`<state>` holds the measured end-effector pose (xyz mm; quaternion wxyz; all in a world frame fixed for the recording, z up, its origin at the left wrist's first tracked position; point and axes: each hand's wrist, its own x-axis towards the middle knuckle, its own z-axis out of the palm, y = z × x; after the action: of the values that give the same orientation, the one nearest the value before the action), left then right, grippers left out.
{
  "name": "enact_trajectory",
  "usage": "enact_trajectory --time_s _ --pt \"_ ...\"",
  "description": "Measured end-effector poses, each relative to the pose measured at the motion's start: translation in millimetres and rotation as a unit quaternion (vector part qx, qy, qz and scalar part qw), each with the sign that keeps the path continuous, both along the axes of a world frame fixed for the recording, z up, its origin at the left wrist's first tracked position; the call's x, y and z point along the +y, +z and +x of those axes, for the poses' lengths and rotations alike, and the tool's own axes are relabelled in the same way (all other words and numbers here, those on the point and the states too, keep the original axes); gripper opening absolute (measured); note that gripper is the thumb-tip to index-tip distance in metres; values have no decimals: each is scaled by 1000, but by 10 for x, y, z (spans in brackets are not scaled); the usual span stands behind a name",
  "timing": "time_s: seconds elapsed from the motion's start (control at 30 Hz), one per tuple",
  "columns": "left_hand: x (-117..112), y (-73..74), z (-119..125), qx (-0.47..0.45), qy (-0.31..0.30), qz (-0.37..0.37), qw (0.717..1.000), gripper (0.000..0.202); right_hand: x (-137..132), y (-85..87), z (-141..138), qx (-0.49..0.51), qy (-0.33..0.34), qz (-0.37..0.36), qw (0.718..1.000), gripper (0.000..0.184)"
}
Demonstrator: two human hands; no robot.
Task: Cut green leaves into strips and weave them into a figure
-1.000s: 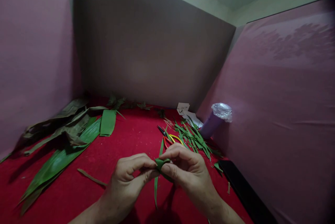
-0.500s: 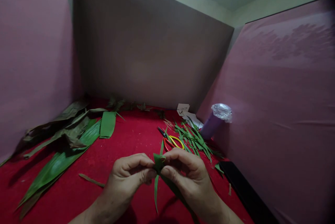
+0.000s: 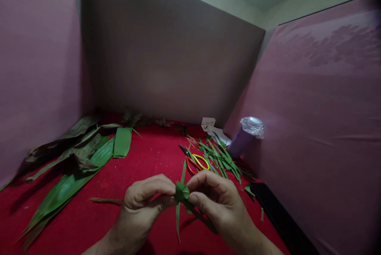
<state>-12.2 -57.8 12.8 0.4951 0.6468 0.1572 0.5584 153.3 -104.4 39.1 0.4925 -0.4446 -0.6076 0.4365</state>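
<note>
Between my two hands is a green leaf strip [image 3: 181,192], folded into a small rolled knot with long tails hanging below it and one narrow strip rising above. My left hand [image 3: 145,203] pinches the knot's left side between thumb and forefinger. On the other side, my right hand [image 3: 218,203] pinches its right edge, with a tail passing below the thumb. Just beyond my right hand lie scissors [image 3: 195,162] with one red and one yellow handle, blades pointing away to the left.
Several cut green strips [image 3: 222,157] lie right of the scissors, beside a purple cylinder [image 3: 242,140] topped with clear plastic. Broad green leaves [image 3: 71,187] and dried leaves [image 3: 86,153] spread at left. A long black object [image 3: 279,215] lies along the right wall. White paper [image 3: 207,124] is at the back.
The leaf's upper part, upright before, is now curled into a compact knot facing me. My right fingers have shifted slightly right and the tail below has swung.
</note>
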Motion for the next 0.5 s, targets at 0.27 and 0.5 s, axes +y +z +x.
enact_trajectory --time_s 0.27,0.5 --pt "-35 -6 -35 20 -6 109 994 27 -101 112 68 -224 3 253 941 13" --pt "-41 0 -44 36 0 143 989 24 -133 53 79 -248 -28 281 927 12"
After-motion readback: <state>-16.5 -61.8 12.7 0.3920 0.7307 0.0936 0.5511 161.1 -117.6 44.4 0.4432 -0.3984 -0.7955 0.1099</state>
